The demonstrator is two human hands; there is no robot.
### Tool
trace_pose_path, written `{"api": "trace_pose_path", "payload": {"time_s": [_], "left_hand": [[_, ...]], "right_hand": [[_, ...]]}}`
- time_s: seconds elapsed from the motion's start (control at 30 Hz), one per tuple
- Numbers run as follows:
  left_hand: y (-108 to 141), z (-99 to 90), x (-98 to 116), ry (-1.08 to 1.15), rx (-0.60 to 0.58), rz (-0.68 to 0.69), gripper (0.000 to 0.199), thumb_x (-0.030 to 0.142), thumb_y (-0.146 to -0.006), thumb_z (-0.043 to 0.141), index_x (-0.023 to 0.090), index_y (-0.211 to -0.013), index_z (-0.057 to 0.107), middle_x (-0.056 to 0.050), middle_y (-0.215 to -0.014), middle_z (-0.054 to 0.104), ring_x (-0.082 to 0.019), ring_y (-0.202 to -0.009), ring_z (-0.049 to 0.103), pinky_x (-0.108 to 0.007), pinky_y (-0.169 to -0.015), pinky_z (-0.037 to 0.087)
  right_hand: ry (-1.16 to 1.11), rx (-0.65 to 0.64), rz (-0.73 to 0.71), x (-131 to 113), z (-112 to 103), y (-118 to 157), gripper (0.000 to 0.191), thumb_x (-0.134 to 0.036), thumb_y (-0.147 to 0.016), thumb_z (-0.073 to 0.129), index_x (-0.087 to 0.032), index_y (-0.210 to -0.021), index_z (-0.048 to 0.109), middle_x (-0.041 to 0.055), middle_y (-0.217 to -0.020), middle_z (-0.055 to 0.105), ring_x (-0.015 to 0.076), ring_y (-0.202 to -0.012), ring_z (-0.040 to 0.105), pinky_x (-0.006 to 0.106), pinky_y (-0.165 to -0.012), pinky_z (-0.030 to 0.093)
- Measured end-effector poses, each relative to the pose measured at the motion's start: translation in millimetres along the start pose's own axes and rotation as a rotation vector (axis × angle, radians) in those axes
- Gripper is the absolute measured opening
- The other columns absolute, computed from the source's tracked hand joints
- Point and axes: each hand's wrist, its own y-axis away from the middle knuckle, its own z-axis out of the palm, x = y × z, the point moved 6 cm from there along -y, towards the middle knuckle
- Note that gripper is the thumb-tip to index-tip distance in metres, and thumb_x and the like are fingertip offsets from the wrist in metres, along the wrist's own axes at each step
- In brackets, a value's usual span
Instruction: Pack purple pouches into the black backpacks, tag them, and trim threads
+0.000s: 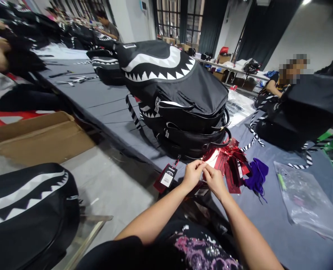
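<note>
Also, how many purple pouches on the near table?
1 visible: the purple pouch lies bunched on the table, just right of the red tags. Others could be hidden under the tags or within its folds.

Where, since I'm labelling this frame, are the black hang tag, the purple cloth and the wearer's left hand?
Black hang tag (pixel 167 178): head view, on its white barcode label.
Purple cloth (pixel 256 175): head view, mid-bundle.
Left hand (pixel 192 174): head view, back of the hand.
</note>
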Motion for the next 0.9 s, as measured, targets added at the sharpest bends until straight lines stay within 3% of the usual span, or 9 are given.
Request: {"api": "trace_pose_path", "payload": {"time_s": [0.07, 0.13, 0.2, 0.33, 0.43, 0.53, 0.67, 0.8, 0.9], "left_hand": [[-5, -12.8, 12, 0.016, 0.048, 0.024, 0.021, 0.034, -0.085, 0.061, 0.016, -0.079, 0.069, -0.003, -0.076, 0.071, -0.015, -0.072, 0.066, -0.024, -0.070, 0.051], [-10, -26.3, 23, -0.037, 0.096, 0.053, 0.021, 0.034, -0.087, 0.059, 0.017, -0.088, 0.070, -0.003, -0.078, 0.073, -0.015, -0.074, 0.068, -0.025, -0.072, 0.052], [-14, -36.6, 33, -0.173, 0.104, 0.086, 0.019, 0.030, -0.087, 0.060, 0.019, -0.098, 0.070, -0.002, -0.075, 0.073, -0.015, -0.074, 0.070, -0.024, -0.073, 0.052], [-23, -45.3, 42, -0.484, 0.041, 0.113, 0.020, 0.026, -0.090, 0.056, 0.021, -0.103, 0.071, -0.001, -0.074, 0.074, -0.015, -0.074, 0.070, -0.023, -0.071, 0.049], [-29, -42.3, 42, -0.646, -0.046, 0.112, 0.023, 0.025, -0.092, 0.052, 0.022, -0.101, 0.073, -0.002, -0.077, 0.075, -0.016, -0.073, 0.069, -0.024, -0.069, 0.047], [-37, -34.0, 43, -0.669, -0.115, 0.130, 0.024, 0.023, -0.091, 0.052, 0.025, -0.102, 0.074, -0.002, -0.088, 0.076, -0.017, -0.082, 0.069, -0.025, -0.076, 0.046], [-47, -17.8, 46, -0.652, -0.193, 0.137, 0.023, 0.023, -0.089, 0.054, 0.026, -0.098, 0.075, -0.003, -0.100, 0.076, -0.020, -0.095, 0.068, -0.028, -0.083, 0.045], [-60, -9.6, 46, -0.561, -0.263, 0.093, 0.021, 0.027, -0.090, 0.053, 0.022, -0.094, 0.073, -0.002, -0.083, 0.075, -0.017, -0.079, 0.068, -0.026, -0.075, 0.047], [-60, -13.8, 40, -0.364, -0.376, 0.000, 0.027, 0.033, -0.089, 0.056, 0.017, -0.109, 0.064, -0.002, -0.078, 0.073, -0.013, -0.069, 0.066, -0.024, -0.070, 0.048]], "right_hand": [[0.073, 0.083, -0.026, -12, -14, -9, 0.032, -0.035, -0.097, 0.041, -0.021, -0.101, 0.070, 0.0050, -0.081, 0.071, 0.0200, -0.072, 0.066, 0.029, -0.068, 0.046], [0.204, 0.177, -0.088, -26, -28, -24, 0.034, -0.032, -0.097, 0.042, -0.021, -0.120, 0.064, 0.0083, -0.098, 0.072, 0.0215, -0.085, 0.067, 0.030, -0.075, 0.046], [0.362, 0.164, -0.146, -37, -31, -43, 0.040, -0.029, -0.096, 0.044, -0.022, -0.135, 0.054, 0.0104, -0.103, 0.070, 0.0225, -0.088, 0.066, 0.031, -0.076, 0.046], [0.523, 0.068, -0.167, -33, -29, -63, 0.028, -0.025, -0.095, 0.048, -0.021, -0.118, 0.062, 0.0103, -0.093, 0.070, 0.0224, -0.082, 0.066, 0.032, -0.078, 0.045], [0.313, 0.157, -0.172, -19, -37, -55, 0.028, -0.026, -0.096, 0.045, -0.018, -0.121, 0.055, 0.0105, -0.104, 0.070, 0.0216, -0.091, 0.067, 0.032, -0.081, 0.048], [0.028, 0.250, -0.181, -5, -43, -47, 0.031, -0.028, -0.095, 0.044, -0.018, -0.124, 0.049, 0.0108, -0.108, 0.070, 0.0205, -0.098, 0.068, 0.034, -0.085, 0.052], [-0.028, 0.222, -0.193, 0, -40, -57, 0.024, -0.030, -0.092, 0.048, -0.020, -0.110, 0.059, 0.0092, -0.103, 0.071, 0.0211, -0.093, 0.069, 0.034, -0.082, 0.053], [-0.017, 0.236, -0.175, 2, -47, -66, 0.013, -0.031, -0.089, 0.053, -0.022, -0.089, 0.062, 0.0042, -0.079, 0.070, 0.0201, -0.071, 0.067, 0.032, -0.069, 0.052], [-0.128, 0.322, -0.123, 3, -61, -62, 0.016, -0.035, -0.092, 0.052, -0.022, -0.088, 0.060, 0.0042, -0.080, 0.070, 0.0187, -0.070, 0.067, 0.031, -0.067, 0.052]]}}
